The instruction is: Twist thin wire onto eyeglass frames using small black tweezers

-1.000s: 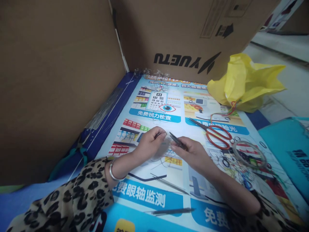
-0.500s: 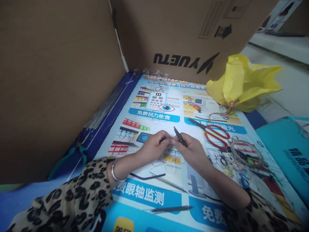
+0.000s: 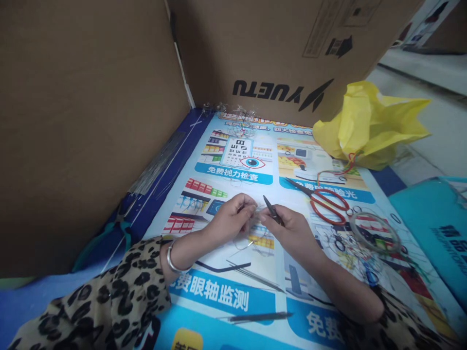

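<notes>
My left hand [image 3: 233,216] is closed in a pinch on thin wire [image 3: 257,210], which loops down below the fingers. Close on its right, my right hand [image 3: 294,231] wraps round a small dark tool with a pointed tip [image 3: 270,209], aimed up and away from me. The tool's handles are hidden in the palm, and its exact kind does not show. The right fingertips sit near the wire; whether they also grip it I cannot tell. Under the hands lie several thin straight rods [image 3: 255,276], and a dark bundle of rods [image 3: 260,317] rests closer to me.
Red-handled scissors [image 3: 328,204] and a wire coil [image 3: 375,233] lie to the right, by small rings and tangled threads. Beyond are a yellow bag [image 3: 365,126] and a teal box [image 3: 430,218]. Teal-handled pliers [image 3: 120,228] lie left, beside cardboard walls [image 3: 91,121].
My left hand has shifted slightly away from my right, so the gap between the fingertips is wider. The wire loop below them has changed shape. The right hand keeps the dark tool.
</notes>
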Tool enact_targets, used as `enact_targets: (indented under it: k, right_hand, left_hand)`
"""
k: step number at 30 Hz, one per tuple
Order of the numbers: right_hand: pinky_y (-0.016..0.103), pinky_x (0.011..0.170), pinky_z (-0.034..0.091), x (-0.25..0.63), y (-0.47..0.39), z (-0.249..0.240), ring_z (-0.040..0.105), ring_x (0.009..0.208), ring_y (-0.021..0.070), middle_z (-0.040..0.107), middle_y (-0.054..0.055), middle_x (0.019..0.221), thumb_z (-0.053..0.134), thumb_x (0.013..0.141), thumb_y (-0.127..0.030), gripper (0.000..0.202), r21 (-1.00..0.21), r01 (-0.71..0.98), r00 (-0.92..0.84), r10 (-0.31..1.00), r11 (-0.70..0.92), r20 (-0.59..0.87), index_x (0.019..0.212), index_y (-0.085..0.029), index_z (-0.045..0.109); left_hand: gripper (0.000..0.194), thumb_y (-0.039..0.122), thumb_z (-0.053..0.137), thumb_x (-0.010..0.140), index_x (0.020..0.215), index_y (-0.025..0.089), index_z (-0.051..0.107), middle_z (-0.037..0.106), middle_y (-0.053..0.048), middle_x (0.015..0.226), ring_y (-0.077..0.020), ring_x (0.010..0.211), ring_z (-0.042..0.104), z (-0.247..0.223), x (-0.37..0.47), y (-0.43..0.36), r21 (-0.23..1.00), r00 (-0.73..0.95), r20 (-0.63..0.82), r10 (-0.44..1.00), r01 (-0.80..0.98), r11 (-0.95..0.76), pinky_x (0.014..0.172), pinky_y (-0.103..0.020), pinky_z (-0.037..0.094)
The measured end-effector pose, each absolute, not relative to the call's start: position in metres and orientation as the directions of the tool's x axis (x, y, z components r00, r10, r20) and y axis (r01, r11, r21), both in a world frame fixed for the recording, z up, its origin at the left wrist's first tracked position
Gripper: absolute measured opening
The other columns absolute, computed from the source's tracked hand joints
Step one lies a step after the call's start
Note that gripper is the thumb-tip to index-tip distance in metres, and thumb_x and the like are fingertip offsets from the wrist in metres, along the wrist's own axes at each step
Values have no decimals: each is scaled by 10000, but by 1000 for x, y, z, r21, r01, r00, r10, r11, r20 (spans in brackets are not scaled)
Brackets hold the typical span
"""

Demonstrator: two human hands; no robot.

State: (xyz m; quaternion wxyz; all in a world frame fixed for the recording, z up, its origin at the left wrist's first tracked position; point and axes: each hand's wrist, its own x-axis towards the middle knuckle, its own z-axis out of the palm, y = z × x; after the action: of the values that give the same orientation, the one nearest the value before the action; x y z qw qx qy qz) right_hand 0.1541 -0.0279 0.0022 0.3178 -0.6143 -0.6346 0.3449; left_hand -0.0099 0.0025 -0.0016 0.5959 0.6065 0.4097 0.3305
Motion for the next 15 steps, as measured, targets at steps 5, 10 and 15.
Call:
enact_targets:
  k: [5, 10, 15]
  right_hand:
    - [238, 541, 377, 159, -25, 2, 489, 583, 122, 580, -11, 639, 519, 769, -386, 215, -859, 511, 43, 999, -24, -2, 787, -191, 608]
    - [236, 540, 370, 160, -24, 5, 474, 579, 116, 558, -16, 623, 515, 765, -374, 206, -851, 523, 68, 998, -38, -2, 762, -188, 603]
    - [238, 539, 366, 159, -23, 6, 470, 582, 116, 559, -13, 632, 515, 762, -370, 200, -852, 520, 100, 995, -61, -10, 758, -189, 600]
  left_hand:
    - [174, 331, 451, 848, 876, 164, 495, 567, 0, 723, -96, 646, 540, -3, -12, 4, 992, 449, -14, 893, 117, -44, 625, -234, 432]
    - [192, 332, 408, 869, 873, 160, 494, 608, -13, 701, -108, 647, 576, -6, -13, 5, 995, 450, -16, 893, 95, -30, 652, -255, 462]
    - [176, 313, 399, 872, 896, 166, 493, 641, -30, 753, -107, 656, 591, -9, -16, 6, 986, 479, -44, 877, 164, -40, 634, -246, 467]
